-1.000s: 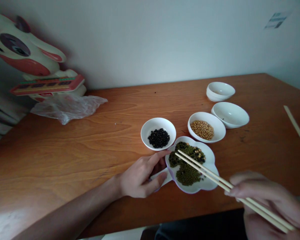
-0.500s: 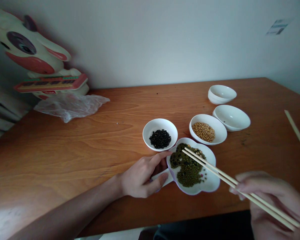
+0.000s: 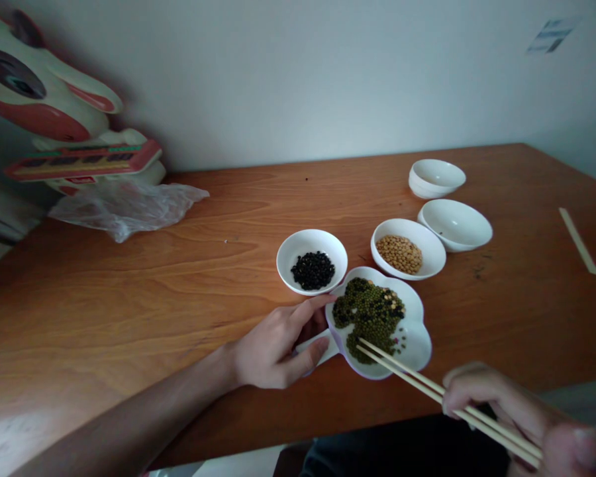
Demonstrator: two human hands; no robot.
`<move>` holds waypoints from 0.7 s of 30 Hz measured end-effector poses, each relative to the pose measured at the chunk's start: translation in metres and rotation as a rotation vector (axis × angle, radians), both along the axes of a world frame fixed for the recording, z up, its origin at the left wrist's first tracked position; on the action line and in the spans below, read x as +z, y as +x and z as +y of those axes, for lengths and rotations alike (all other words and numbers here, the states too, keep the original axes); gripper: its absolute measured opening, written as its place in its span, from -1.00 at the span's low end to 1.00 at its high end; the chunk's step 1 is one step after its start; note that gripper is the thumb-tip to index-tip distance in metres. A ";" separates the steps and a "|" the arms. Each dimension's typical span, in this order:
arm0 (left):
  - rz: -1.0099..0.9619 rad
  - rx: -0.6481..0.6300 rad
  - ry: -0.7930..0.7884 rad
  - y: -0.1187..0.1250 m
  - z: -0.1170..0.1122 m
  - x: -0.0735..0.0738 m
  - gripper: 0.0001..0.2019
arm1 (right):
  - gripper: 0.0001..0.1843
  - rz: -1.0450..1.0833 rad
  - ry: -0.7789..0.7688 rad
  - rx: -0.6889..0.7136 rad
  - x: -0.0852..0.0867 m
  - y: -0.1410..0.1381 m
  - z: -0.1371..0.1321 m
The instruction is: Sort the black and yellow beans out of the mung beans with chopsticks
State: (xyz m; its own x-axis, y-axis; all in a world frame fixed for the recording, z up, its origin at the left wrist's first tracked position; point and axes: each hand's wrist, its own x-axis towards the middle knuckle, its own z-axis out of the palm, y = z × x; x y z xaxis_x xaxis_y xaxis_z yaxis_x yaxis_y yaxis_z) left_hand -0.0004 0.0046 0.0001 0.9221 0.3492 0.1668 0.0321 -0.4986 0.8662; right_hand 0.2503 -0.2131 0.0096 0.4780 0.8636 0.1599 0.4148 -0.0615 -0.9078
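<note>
My left hand (image 3: 283,344) is closed round the short handle of a white, purple-rimmed, flower-shaped dish (image 3: 417,341), one finger reaching to its rim. Mostly green mung beans (image 3: 377,318) lie in the dish, mixed with some black and yellow beans. In my right hand (image 3: 501,411) is a pair of wooden chopsticks (image 3: 427,384). Their tips touch or hover just over the beans at the dish's near side; I cannot tell which. Against the far left of the dish stands a white bowl of black beans (image 3: 312,270), and behind it a bowl of yellow soybeans (image 3: 400,254).
Two more white bowls, a near one (image 3: 457,225) with a dark speck inside and a far one (image 3: 436,177), stand at the back right. A chopstick sleeve-like pale strip (image 3: 579,242) lies far right. At left are a plastic bag (image 3: 129,209) and a cow-shaped toy keyboard (image 3: 84,162).
The chopstick tips have moved from the far part of the beans to the near part, with my right hand shifting left and nearer. My left hand keeps its hold; the whole view has shifted slightly.
</note>
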 end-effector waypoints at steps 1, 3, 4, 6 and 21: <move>0.002 -0.002 -0.004 0.000 0.000 0.000 -0.37 | -0.13 -0.016 -0.006 0.013 0.002 0.002 0.001; 0.003 0.000 -0.012 0.000 0.000 0.000 -0.37 | -0.13 -0.044 -0.010 0.035 0.005 0.005 0.003; 0.001 0.002 -0.016 0.000 0.000 -0.001 -0.37 | -0.11 -0.048 -0.012 0.050 0.005 0.006 0.004; -0.005 0.006 -0.021 0.000 -0.001 -0.001 -0.36 | -0.09 -0.040 -0.005 0.070 0.005 0.007 0.004; -0.004 0.006 -0.010 -0.001 -0.001 -0.003 -0.34 | -0.02 -0.139 -0.085 -0.001 0.005 0.011 0.002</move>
